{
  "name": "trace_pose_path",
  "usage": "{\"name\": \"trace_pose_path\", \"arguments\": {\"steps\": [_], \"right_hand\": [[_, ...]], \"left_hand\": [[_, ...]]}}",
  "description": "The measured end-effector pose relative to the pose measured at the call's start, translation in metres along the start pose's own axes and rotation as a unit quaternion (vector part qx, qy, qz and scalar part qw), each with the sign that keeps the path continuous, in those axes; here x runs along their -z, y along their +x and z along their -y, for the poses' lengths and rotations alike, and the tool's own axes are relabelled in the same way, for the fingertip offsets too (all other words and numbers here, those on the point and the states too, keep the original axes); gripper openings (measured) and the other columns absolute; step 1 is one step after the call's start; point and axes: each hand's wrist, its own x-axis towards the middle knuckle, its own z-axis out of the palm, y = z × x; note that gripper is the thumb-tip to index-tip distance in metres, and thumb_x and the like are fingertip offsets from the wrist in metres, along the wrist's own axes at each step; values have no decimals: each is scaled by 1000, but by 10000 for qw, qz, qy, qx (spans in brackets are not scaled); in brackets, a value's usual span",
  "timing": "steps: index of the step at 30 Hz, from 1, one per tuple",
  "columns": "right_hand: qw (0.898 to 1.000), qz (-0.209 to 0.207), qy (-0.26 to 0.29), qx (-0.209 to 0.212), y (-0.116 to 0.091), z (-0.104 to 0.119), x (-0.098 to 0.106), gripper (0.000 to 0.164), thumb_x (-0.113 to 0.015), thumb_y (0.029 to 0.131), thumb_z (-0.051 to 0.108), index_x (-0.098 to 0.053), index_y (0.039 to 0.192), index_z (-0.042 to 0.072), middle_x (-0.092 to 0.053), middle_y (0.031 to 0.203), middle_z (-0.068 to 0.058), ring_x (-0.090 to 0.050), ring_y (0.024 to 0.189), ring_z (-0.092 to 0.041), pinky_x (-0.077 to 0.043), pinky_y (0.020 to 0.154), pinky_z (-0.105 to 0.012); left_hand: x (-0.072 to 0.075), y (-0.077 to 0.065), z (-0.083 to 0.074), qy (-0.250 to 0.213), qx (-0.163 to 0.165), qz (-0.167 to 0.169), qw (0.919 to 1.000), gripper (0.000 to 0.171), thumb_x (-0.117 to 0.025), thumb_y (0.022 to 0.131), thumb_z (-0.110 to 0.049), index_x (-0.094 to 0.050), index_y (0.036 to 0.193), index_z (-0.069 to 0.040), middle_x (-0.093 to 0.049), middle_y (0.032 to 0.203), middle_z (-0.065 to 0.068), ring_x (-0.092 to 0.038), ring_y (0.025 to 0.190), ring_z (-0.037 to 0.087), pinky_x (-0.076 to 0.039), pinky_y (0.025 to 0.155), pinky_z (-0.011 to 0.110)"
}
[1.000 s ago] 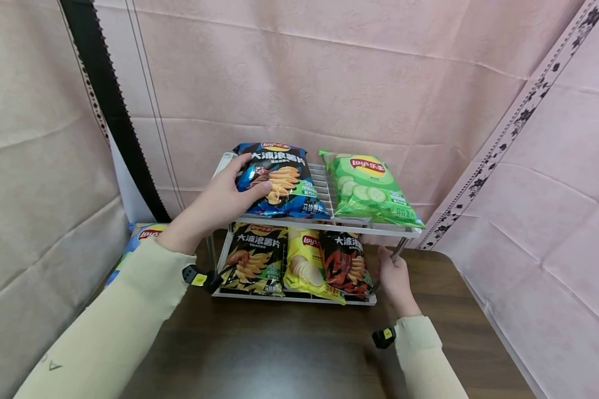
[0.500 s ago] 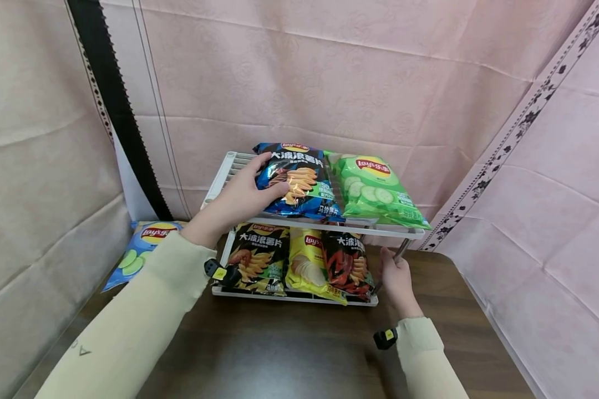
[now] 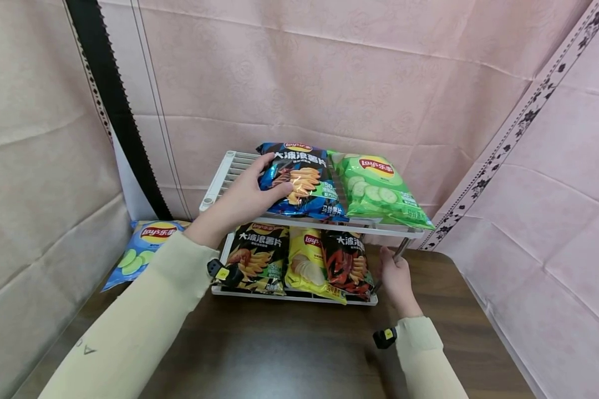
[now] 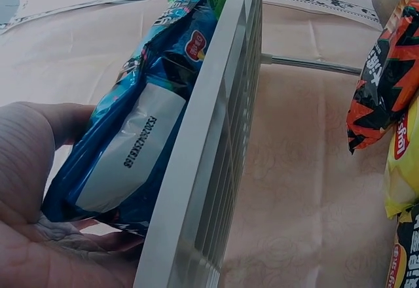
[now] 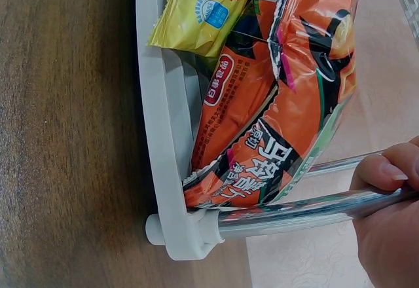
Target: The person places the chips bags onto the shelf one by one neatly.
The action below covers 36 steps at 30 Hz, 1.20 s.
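Observation:
My left hand (image 3: 252,194) holds a blue bag of chips (image 3: 309,188) by its left side on the rack's upper shelf, thumb across its front. In the left wrist view the blue bag (image 4: 131,144) leans against the white slatted shelf (image 4: 196,157), the hand (image 4: 39,190) around its end. Touching its right side is a green bag of chips (image 3: 379,191). My right hand (image 3: 396,277) grips the front right metal post (image 3: 401,247) of the rack; the right wrist view shows fingers (image 5: 386,170) curled round this post (image 5: 294,215).
On the lower shelf (image 3: 299,298) stand a black chip bag (image 3: 257,260), a yellow one (image 3: 305,263) and a black-and-red one (image 3: 346,263). Another blue bag (image 3: 142,249) lies at the left by the cloth wall. The wooden table (image 3: 279,349) stretches in front.
My left hand has slid the blue bag rightward along the upper shelf, up against the green bag, which shifted slightly right. Shelf slats now show at the left. My right hand stays on the post.

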Motion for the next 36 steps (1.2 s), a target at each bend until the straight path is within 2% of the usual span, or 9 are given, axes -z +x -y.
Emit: {"name": "trace_pose_path", "arguments": {"steps": [6,9,12,16,20,25,27,31,36], "right_hand": [[9998,-46,-190,-30,-5,7,-3,48,-36,105,38,-36,71,6,-32,53,0,-28,45,-16,-28,50,-32],[9998,-42,-167,-27,-5,8,-4,48,-36,105,38,-36,71,5,-32,55,-1,-28,45,-16,-28,50,-31],[9999,-17,-110,-26,-5,7,-4,48,-36,105,39,-35,71,4,-32,56,-1,-28,46,-16,-28,51,-31],[9999,-12,-118,-13,-4,7,-3,48,-36,106,37,-35,72,2,-33,55,-1,-28,46,-16,-28,51,-31],[9999,-7,-127,-22,-4,7,-3,50,-36,105,38,-35,72,2,-33,55,-1,-28,46,-17,-28,51,-32],[10000,5,-77,-12,-1,2,0,50,-37,105,40,-36,71,3,-33,55,-2,-28,46,-17,-28,50,-32],[10000,-2,-45,22,1,-2,1,49,-38,105,39,-36,72,3,-33,56,-4,-28,46,-18,-28,50,-32],[9999,-70,-118,87,6,-13,3,51,-38,103,45,-36,72,4,-33,57,-3,-28,46,-17,-28,50,-32],[9995,-139,-188,215,10,-20,3,53,-38,101,52,-35,71,8,-31,55,1,-26,46,-16,-27,51,-32]], "left_hand": [[7,-5,7,-125,-168,106,9997,89,-61,86,-61,-16,155,-27,-23,156,6,-29,139,29,-33,105,51],[16,-14,10,-269,-380,27,9989,85,-62,88,-57,-19,154,-26,-25,155,4,-30,139,29,-33,106,49],[29,-26,13,-147,-484,-193,9985,84,-63,87,-57,-20,153,-28,-27,155,4,-34,137,29,-33,106,50],[50,-39,21,81,-357,-495,9981,84,-63,87,-57,-20,154,-28,-28,154,6,-34,137,31,-32,105,54],[72,-51,38,169,-137,-819,9964,84,-63,90,-53,-17,155,-25,-28,155,10,-33,137,35,-31,103,59],[90,-59,69,145,160,-1163,9930,85,-61,91,-51,-14,155,-19,-28,154,16,-31,137,39,-31,101,62],[94,-61,85,298,375,-1247,9910,88,-59,91,-55,-12,156,-17,-26,154,19,-28,138,41,-29,101,64],[100,-64,127,731,928,-1205,9857,99,-54,89,-64,-6,155,-10,-19,154,27,-21,138,47,-26,100,67],[108,-71,184,1257,1605,-971,9742,107,-48,88,-69,0,152,3,-13,149,38,-21,132,57,-27,96,70]]}}
